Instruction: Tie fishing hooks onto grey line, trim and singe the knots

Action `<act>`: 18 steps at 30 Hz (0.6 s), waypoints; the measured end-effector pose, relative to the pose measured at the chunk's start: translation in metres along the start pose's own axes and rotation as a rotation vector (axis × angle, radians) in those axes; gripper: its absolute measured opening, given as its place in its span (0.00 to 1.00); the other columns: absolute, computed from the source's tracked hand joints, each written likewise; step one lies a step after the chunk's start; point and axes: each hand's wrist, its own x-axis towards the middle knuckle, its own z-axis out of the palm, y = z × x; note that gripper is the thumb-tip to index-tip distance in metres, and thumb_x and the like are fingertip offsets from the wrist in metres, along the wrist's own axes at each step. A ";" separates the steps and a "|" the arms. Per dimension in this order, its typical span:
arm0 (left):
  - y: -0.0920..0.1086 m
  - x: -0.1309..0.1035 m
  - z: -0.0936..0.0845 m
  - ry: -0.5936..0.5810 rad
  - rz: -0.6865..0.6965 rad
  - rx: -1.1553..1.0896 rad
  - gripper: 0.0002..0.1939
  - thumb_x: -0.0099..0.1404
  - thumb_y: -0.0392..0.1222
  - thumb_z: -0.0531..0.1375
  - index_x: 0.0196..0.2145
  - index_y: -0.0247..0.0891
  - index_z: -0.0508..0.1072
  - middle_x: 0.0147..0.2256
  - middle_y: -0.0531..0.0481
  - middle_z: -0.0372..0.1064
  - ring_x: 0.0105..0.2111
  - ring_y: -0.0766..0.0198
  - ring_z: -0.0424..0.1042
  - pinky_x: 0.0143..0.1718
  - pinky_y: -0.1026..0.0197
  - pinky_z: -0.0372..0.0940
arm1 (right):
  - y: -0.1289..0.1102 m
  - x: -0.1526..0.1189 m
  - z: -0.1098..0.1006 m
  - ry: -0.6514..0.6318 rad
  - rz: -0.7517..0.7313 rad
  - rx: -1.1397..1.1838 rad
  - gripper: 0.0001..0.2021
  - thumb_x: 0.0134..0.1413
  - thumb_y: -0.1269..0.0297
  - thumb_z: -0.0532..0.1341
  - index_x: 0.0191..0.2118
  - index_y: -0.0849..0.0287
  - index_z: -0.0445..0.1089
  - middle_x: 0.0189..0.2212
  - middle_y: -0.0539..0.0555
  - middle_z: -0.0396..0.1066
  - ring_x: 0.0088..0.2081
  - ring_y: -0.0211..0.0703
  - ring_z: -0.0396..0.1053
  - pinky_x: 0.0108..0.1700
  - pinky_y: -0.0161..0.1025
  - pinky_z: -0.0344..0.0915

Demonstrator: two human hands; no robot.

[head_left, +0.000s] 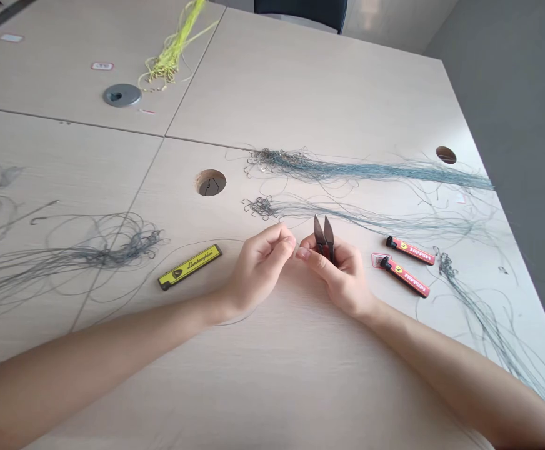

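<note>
Both hands meet at mid-table [300, 375], fingertips nearly touching. The left hand [258, 269] has thumb and forefinger pinched together, apparently on a fine line; the line itself is too thin to make out at the fingers, though a faint loop runs under the wrist. The right hand [340, 275] grasps small snips [324, 236], blades up and slightly parted, forefinger stretched toward the left fingertips.

Judgement: this looks like the stage of handling one strand, with both hands on the line and the snips palmed rather than cutting. A next move would call for keeping the strand taut between the pinches, then swinging the blades down to it without loosening the left pinch.

Around: two red cases [406, 265] lie just right of the right hand, one above the other. A yellow case [189, 267] lies left of the left hand. Beyond the hands lie two blue-grey line bundles [370, 170], with what look like hooks at their left ends. A grey tangle [108, 244] lies far left, yellow line [174, 47] at the far edge. A round cable hole [210, 182] opens beyond the left hand.
</note>
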 end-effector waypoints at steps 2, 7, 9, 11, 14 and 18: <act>-0.001 0.000 0.000 -0.011 0.003 -0.012 0.14 0.64 0.42 0.54 0.22 0.40 0.59 0.20 0.56 0.51 0.22 0.68 0.50 0.24 0.63 0.52 | 0.000 0.000 0.001 0.010 0.005 0.008 0.17 0.54 0.49 0.66 0.29 0.58 0.68 0.20 0.46 0.53 0.23 0.34 0.49 0.25 0.36 0.48; -0.001 -0.001 -0.002 -0.048 -0.003 -0.013 0.14 0.64 0.42 0.53 0.21 0.40 0.59 0.20 0.56 0.50 0.21 0.68 0.50 0.23 0.63 0.50 | 0.004 0.000 -0.001 0.010 -0.003 0.075 0.14 0.55 0.53 0.66 0.29 0.58 0.68 0.21 0.47 0.55 0.24 0.35 0.52 0.26 0.36 0.50; 0.001 -0.002 -0.002 -0.069 -0.022 -0.011 0.14 0.63 0.42 0.53 0.20 0.40 0.58 0.19 0.56 0.49 0.21 0.68 0.48 0.22 0.63 0.49 | 0.006 0.000 -0.002 0.015 -0.002 0.089 0.13 0.55 0.55 0.66 0.28 0.58 0.69 0.21 0.47 0.56 0.24 0.35 0.52 0.26 0.36 0.50; 0.002 -0.002 -0.003 -0.101 -0.041 -0.016 0.14 0.61 0.41 0.53 0.20 0.40 0.57 0.19 0.56 0.48 0.21 0.68 0.48 0.22 0.63 0.48 | 0.008 0.001 -0.003 0.028 0.012 0.093 0.11 0.54 0.56 0.66 0.29 0.58 0.69 0.21 0.47 0.56 0.24 0.35 0.52 0.26 0.36 0.50; 0.005 -0.002 -0.004 -0.164 -0.059 -0.020 0.14 0.60 0.41 0.52 0.18 0.40 0.55 0.19 0.55 0.47 0.21 0.69 0.48 0.22 0.63 0.46 | 0.009 0.002 -0.003 0.042 0.023 0.092 0.11 0.54 0.57 0.66 0.29 0.58 0.70 0.21 0.47 0.55 0.23 0.34 0.50 0.25 0.36 0.48; 0.005 -0.001 -0.003 -0.149 -0.040 -0.016 0.16 0.61 0.40 0.51 0.18 0.40 0.52 0.19 0.56 0.46 0.21 0.69 0.47 0.22 0.62 0.45 | 0.009 0.002 -0.002 0.063 0.018 0.121 0.12 0.55 0.56 0.65 0.29 0.58 0.68 0.19 0.44 0.51 0.21 0.32 0.45 0.23 0.35 0.46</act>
